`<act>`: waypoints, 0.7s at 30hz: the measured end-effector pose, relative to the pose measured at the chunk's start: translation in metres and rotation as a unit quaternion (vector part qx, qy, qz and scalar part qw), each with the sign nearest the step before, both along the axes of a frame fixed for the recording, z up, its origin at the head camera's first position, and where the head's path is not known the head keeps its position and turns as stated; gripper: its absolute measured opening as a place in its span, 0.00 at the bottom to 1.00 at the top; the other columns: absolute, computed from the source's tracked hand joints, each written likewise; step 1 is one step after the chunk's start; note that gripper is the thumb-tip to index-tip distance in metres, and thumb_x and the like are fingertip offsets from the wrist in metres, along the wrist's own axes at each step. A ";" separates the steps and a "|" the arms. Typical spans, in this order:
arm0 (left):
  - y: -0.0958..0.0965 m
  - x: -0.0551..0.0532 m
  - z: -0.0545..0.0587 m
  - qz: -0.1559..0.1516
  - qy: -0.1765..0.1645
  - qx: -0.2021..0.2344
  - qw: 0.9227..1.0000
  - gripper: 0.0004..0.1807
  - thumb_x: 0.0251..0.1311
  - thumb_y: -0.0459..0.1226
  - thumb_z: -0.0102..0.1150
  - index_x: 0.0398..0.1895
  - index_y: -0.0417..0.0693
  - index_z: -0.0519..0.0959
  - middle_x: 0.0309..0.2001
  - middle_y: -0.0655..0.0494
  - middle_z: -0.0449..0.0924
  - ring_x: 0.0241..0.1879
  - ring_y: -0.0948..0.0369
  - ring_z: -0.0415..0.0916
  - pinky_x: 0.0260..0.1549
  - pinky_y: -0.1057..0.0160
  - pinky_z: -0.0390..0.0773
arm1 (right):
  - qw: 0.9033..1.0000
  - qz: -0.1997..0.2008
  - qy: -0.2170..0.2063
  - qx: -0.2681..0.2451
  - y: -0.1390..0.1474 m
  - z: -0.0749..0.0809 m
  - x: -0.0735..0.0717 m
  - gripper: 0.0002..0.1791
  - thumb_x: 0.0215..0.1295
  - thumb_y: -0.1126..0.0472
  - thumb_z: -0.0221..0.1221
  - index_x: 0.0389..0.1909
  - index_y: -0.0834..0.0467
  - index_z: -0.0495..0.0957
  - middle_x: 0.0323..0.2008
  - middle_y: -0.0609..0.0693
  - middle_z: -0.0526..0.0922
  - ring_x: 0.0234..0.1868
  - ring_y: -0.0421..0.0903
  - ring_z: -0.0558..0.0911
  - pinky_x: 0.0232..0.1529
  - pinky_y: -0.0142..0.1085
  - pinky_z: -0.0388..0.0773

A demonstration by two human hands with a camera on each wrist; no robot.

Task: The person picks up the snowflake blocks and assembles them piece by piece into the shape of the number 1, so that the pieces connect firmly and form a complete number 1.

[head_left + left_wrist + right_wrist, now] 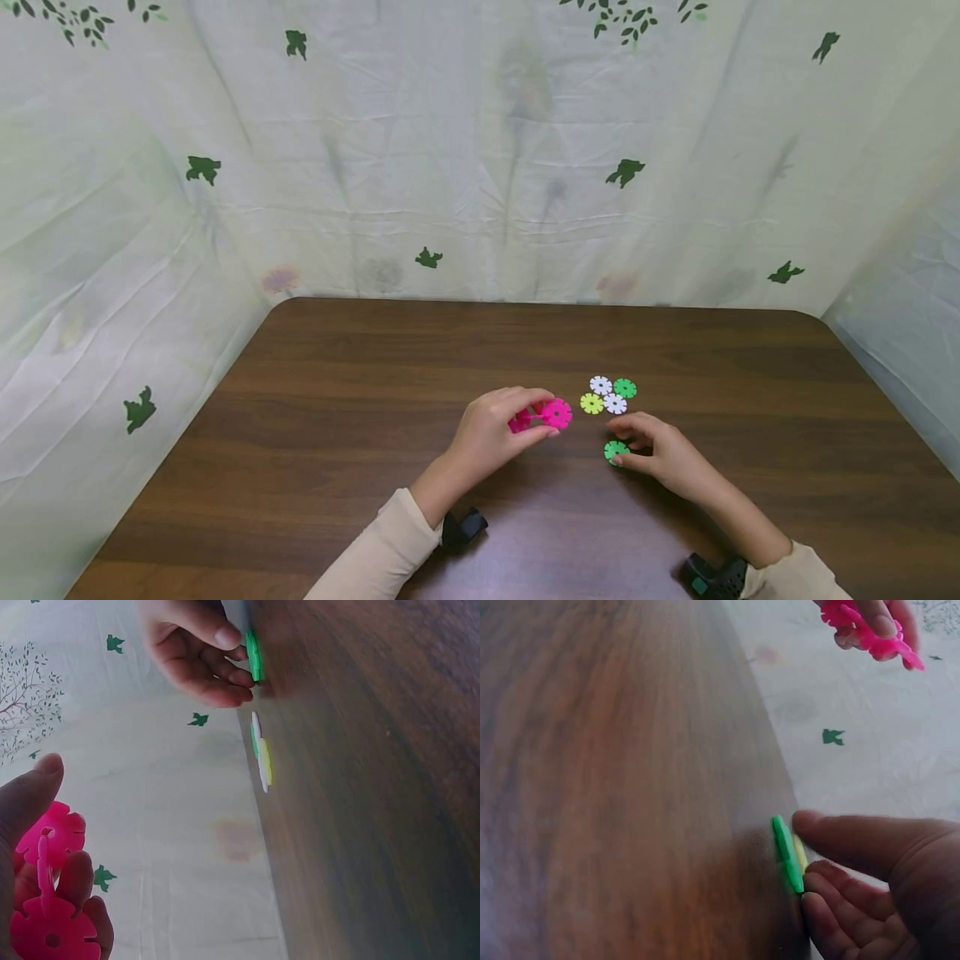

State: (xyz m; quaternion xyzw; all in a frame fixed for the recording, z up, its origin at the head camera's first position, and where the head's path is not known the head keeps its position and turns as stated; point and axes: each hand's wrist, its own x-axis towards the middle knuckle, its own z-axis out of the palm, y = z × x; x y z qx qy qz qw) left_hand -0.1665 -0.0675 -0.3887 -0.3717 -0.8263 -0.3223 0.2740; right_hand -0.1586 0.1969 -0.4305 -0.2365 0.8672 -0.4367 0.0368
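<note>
Left hand (498, 423): it's pinching joined pink slotted discs (550, 415) between thumb and fingers.
Right hand (666, 454): its thumb is touching a green slotted disc (612, 452); whether it's gripping, one cannot tell.
Just beyond the right fingertips: two white discs (616, 406), a yellow disc (591, 406) and another green disc (626, 390) are lying.

The head view looks forward and down from well back, taking in the surface (337, 358), with the cloth (450, 125) at 12 o'clock. The left wrist view sits close to the left hand (487, 427), at its 8 o'clock, tipped sideways with the surface toward 3. The right wrist view sits close to the right hand (671, 457), at its 4, tipped oppositely, surface toward 9. Both wrist views share both hands, the pink pieces (557, 414) and the green disc (615, 451).
</note>
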 end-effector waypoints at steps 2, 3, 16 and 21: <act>0.000 0.000 0.000 0.001 0.001 0.000 1.000 0.19 0.39 0.42 0.72 0.38 0.48 0.81 0.32 0.61 0.81 0.27 0.68 0.72 0.27 0.74 0.70 | 1.000 0.006 0.007 0.015 0.001 -0.001 -0.001 0.19 0.53 0.62 0.64 0.47 0.61 0.75 0.46 0.53 0.74 0.42 0.47 0.76 0.41 0.36 0.74; 0.000 0.000 0.000 0.001 0.001 0.001 1.000 0.19 0.39 0.42 0.72 0.38 0.48 0.82 0.32 0.60 0.81 0.27 0.68 0.72 0.27 0.74 0.69 | 1.000 0.009 0.008 0.021 0.001 -0.001 -0.002 0.18 0.53 0.62 0.64 0.46 0.61 0.76 0.46 0.53 0.74 0.41 0.47 0.76 0.40 0.35 0.74; -0.002 0.000 0.002 -0.001 -0.004 0.002 1.000 0.18 0.40 0.42 0.71 0.37 0.48 0.82 0.30 0.62 0.79 0.26 0.69 0.69 0.25 0.75 0.67 | 0.998 0.036 0.003 0.048 0.003 -0.001 -0.003 0.12 0.55 0.64 0.61 0.41 0.53 0.75 0.32 0.42 0.77 0.30 0.38 0.74 0.30 0.31 0.72; -0.002 0.001 0.002 0.000 -0.005 0.001 1.000 0.18 0.40 0.42 0.71 0.37 0.48 0.81 0.29 0.62 0.78 0.26 0.69 0.68 0.25 0.75 0.67 | 0.999 0.021 -0.005 0.033 0.002 0.004 -0.003 0.14 0.56 0.66 0.60 0.44 0.56 0.76 0.39 0.45 0.79 0.36 0.40 0.77 0.36 0.33 0.74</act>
